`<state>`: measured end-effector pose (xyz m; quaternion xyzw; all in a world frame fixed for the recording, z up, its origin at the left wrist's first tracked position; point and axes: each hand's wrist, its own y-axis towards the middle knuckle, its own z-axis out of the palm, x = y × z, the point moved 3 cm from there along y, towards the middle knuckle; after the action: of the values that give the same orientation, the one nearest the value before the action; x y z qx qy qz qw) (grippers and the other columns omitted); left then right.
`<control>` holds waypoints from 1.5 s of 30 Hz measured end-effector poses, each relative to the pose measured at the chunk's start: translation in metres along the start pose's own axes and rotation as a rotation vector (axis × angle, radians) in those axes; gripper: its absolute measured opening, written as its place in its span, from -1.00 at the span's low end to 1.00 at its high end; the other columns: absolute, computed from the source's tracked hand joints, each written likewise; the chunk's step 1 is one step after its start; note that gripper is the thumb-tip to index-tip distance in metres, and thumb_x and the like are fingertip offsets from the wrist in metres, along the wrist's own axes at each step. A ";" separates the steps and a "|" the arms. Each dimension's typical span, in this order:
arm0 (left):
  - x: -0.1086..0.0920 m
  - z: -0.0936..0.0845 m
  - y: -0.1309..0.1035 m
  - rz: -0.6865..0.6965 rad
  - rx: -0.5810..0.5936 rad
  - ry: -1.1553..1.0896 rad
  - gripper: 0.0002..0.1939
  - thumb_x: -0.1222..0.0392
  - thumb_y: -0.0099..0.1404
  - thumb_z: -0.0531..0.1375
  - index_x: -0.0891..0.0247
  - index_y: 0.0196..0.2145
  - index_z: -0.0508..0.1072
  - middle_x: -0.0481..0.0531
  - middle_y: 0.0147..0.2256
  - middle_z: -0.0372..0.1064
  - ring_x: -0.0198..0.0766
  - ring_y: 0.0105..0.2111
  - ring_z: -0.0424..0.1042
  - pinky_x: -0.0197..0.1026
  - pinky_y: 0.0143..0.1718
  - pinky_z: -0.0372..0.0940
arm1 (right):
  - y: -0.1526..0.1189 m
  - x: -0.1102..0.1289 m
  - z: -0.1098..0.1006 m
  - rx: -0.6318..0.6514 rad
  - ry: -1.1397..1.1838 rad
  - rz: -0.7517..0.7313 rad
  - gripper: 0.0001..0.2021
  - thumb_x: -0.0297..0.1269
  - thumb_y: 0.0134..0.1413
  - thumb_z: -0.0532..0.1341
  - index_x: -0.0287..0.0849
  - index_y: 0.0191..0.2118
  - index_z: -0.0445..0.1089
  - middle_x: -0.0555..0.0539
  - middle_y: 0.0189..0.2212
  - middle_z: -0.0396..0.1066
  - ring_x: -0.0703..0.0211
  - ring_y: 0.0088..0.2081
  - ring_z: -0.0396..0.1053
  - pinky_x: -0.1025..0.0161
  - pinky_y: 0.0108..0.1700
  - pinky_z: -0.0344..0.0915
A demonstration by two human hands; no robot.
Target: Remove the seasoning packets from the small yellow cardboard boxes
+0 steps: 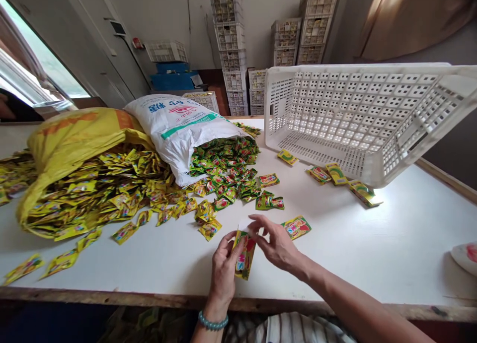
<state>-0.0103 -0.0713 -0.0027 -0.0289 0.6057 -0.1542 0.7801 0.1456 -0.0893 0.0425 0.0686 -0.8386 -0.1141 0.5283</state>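
Near the front of the table, my left hand (224,266) holds a small flat candy box (243,256) upright, with the thumb across its front. The box is yellow and green with red fruit and pale lettering, and a white flap shows at its top. My right hand (274,241) pinches the top edge by that flap; its fingertips partly hide the opening. Just behind my right hand lies a similar candy box (297,227). Small green sachets (227,159) spill from a white woven sack (175,129), and yellow sachets (112,189) from a yellow sack (82,129).
A white plastic crate (343,119) lies on its side at the back right, open towards me. Several candy boxes (337,174) lie by its edge. Stacked crates (233,50) stand against the wall. A white rounded object (465,257) sits at the right edge.
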 end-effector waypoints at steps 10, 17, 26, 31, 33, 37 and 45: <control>-0.011 0.003 -0.012 -0.074 0.154 0.011 -0.46 0.04 0.14 0.30 0.09 0.02 0.20 -0.02 -0.23 0.45 -0.24 -0.39 0.49 -0.25 -0.39 0.37 | -0.009 -0.022 0.023 0.117 0.404 0.215 -0.65 0.00 0.14 0.16 -0.22 -0.39 0.42 -0.03 -0.48 0.40 0.22 -0.42 0.31 0.31 -0.35 0.24; -0.006 -0.007 -0.008 -0.006 0.107 -0.023 -0.52 0.10 0.14 0.31 0.12 -0.05 0.19 -0.07 -0.30 0.46 -0.27 -0.37 0.48 -0.27 -0.29 0.33 | 0.001 -0.005 0.011 0.224 0.182 0.145 -0.59 -0.14 0.14 0.18 -0.13 0.09 0.36 -0.07 -0.30 0.52 0.17 -0.35 0.38 0.28 -0.27 0.26; -0.004 -0.010 -0.009 0.048 0.047 -0.022 -0.53 0.13 0.09 0.35 0.17 -0.11 0.22 -0.09 -0.46 0.47 -0.31 -0.45 0.44 -0.31 -0.36 0.32 | 0.000 -0.009 0.019 0.163 0.382 0.344 -0.61 0.02 -0.14 0.36 -0.27 -0.37 0.55 -0.10 -0.45 0.52 0.17 -0.41 0.37 0.29 -0.35 0.23; -0.008 -0.005 -0.009 -0.006 0.110 -0.029 -0.49 0.16 0.06 0.37 0.19 -0.09 0.25 -0.06 -0.41 0.50 -0.26 -0.42 0.47 -0.25 -0.34 0.35 | 0.002 -0.014 0.017 0.142 0.642 0.489 -0.60 -0.02 -0.29 0.43 -0.31 -0.43 0.52 -0.04 -0.55 0.44 0.30 -0.50 0.26 0.32 -0.39 0.16; -0.010 -0.004 -0.010 -0.016 0.133 -0.023 -0.50 0.16 0.05 0.37 0.22 -0.09 0.27 -0.03 -0.40 0.50 -0.25 -0.42 0.47 -0.25 -0.34 0.35 | 0.004 -0.013 0.013 0.160 0.673 0.493 -0.60 -0.03 -0.30 0.44 -0.32 -0.46 0.51 -0.02 -0.56 0.42 0.32 -0.51 0.24 0.32 -0.39 0.14; -0.011 -0.003 -0.012 -0.012 0.141 -0.012 -0.47 0.12 0.08 0.36 0.24 -0.04 0.28 -0.03 -0.43 0.49 -0.26 -0.46 0.46 -0.26 -0.40 0.34 | 0.003 -0.014 0.005 0.231 0.594 0.472 -0.60 -0.01 -0.27 0.43 -0.32 -0.45 0.54 -0.04 -0.57 0.44 0.30 -0.52 0.25 0.31 -0.40 0.15; -0.007 -0.003 -0.013 0.030 0.085 -0.013 -0.53 0.08 0.14 0.32 0.21 -0.04 0.30 -0.05 -0.47 0.47 -0.28 -0.48 0.45 -0.29 -0.39 0.34 | -0.022 -0.002 0.010 0.106 0.308 0.210 -0.66 -0.05 0.11 0.23 -0.16 -0.13 0.55 -0.13 -0.21 0.55 0.06 -0.18 0.45 0.20 -0.12 0.31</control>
<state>-0.0170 -0.0817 0.0063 0.0124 0.5940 -0.1680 0.7867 0.1371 -0.1089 0.0307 0.0253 -0.7552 -0.0021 0.6550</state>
